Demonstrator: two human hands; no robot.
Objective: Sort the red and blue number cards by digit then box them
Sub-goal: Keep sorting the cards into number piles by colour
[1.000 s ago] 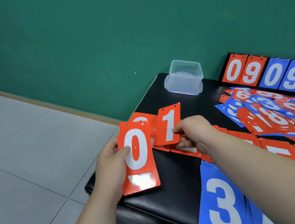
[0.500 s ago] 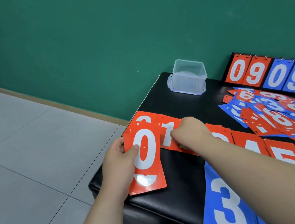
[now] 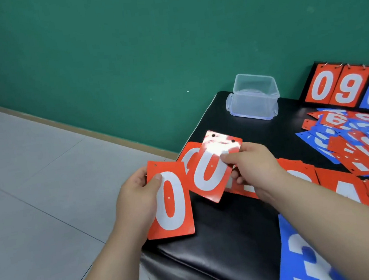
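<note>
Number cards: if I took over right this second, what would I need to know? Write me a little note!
Left hand: holds a red 0 card.
Right hand: pinches a second red 0 card, tilted above the black bench.
Done: a row of red cards is laid along the bench.
Left: the mixed pile of red and blue cards needs sorting. I can see no cards in the clear box, so nothing is boxed yet.

Both forearms outstretched — left hand (image 3: 137, 202) and right hand (image 3: 252, 166) each in a thumb-and-finger pinch.
</note>
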